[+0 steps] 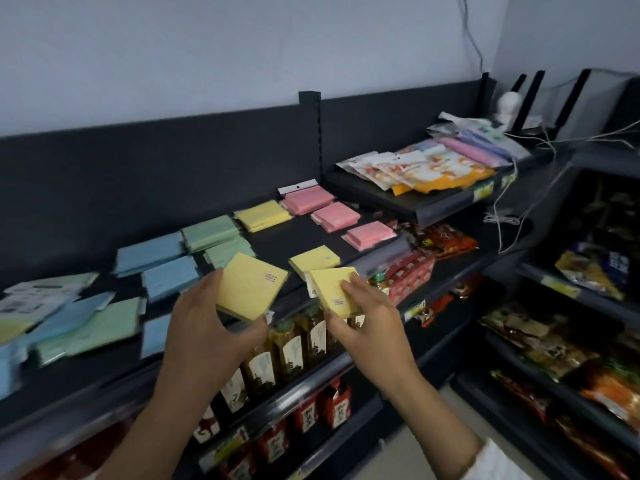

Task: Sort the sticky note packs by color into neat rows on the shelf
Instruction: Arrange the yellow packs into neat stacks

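Pale wall rises behind a long dark metal shelf, whose top deck carries the sticky note packs and slopes away to the far right. Lower tiers hold glass bottles with pale labels and red packaged goods, and a neighbouring tray to the far right carries flat snack pouches.

Across the deck the packs already fall roughly by colour. Blue square packs sit left of centre. Green square packs lie just right of them, with more green and blue ones in a looser, blurred heap at the near left. Three pink square packs run in a line from far to near at the right. One yellow square pack lies at the back between green and pink, and another yellow pack rests nearer the front edge, so a yellow row seems to be forming in that gap.

Each hand grips one more yellow pack. The left hand pinches a tilted yellow pad by its near edge, held above the shelf front. The right hand clasps a smaller-looking yellow pad, fingers on top and thumb beneath, just beside the front yellow pack. Holding both near that spot probably serves to lay them in line with the yellows.
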A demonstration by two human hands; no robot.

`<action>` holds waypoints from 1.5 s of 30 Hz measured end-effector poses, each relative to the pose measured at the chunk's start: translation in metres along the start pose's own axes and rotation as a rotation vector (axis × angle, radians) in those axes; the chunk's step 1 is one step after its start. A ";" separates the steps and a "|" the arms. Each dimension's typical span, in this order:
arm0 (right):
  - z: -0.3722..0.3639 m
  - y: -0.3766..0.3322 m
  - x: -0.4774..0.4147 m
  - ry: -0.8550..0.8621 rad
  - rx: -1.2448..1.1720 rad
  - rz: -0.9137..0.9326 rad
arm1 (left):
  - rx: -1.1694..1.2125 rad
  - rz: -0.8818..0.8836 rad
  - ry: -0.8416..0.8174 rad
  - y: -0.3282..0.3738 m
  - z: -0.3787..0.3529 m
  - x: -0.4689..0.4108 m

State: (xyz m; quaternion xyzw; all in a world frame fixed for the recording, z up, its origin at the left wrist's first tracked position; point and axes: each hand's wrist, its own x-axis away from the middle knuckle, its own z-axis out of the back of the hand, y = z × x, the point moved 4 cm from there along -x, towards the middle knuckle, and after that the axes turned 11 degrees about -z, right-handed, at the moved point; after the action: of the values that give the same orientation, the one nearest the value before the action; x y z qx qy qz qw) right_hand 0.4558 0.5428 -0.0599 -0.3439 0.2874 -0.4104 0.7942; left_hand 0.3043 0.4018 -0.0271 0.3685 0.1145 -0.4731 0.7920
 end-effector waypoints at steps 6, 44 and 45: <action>-0.007 -0.008 -0.043 -0.004 0.038 0.060 | -0.011 -0.013 0.070 -0.006 -0.009 -0.032; -0.058 -0.038 -0.234 -0.315 0.244 0.325 | -0.254 0.234 0.166 -0.024 -0.074 -0.146; -0.050 -0.037 -0.236 -0.312 0.223 0.342 | -0.264 0.241 0.166 -0.019 -0.077 -0.149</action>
State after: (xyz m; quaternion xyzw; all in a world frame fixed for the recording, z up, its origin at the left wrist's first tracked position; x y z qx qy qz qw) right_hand 0.2844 0.7114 -0.0197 -0.2597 0.1682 -0.2412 0.9198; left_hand 0.2228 0.5486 -0.0110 0.3100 0.1954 -0.3236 0.8723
